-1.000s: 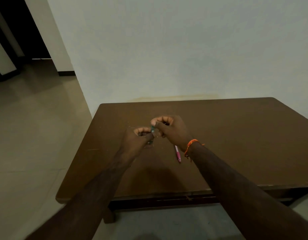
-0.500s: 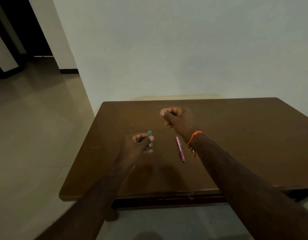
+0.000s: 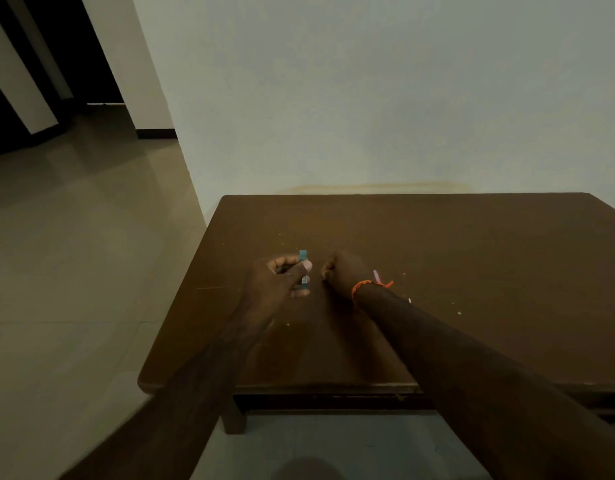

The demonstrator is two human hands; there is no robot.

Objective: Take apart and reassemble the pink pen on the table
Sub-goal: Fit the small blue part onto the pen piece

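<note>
Teal piece (image 3: pixel 303 269), small and slim, stands upright in the left hand (image 3: pixel 280 284), pinched between thumb and forefinger with its top end clear above the fingers and a light band low on it. Whether it belongs to the pink pen cannot be told.

Change noted: a second ago the two hands met over this piece; half a second ago they had drawn well apart, the right lifted toward the far side of the bench (image 3: pixel 472 258). Now the right hand (image 3: pixel 340 273) has come back in beside the left, fisted, close but not touching. Whether it holds anything cannot be told; the fingers are curled under and in shadow.

Reading: a pull-apart looks just done, and the right hand seems to be returning for another grip or a refit. Progress judged early to middle.

Pink pen (image 3: pixel 376 275): lies on the bench just behind the right wrist, mostly hidden by it. Only a short pale pink end shows above the orange thread bracelet (image 3: pixel 363 286). A small white tip (image 3: pixel 409 300) shows beyond the forearm, possibly its other end. Condition, whole or part-stripped, not visible.
</note>
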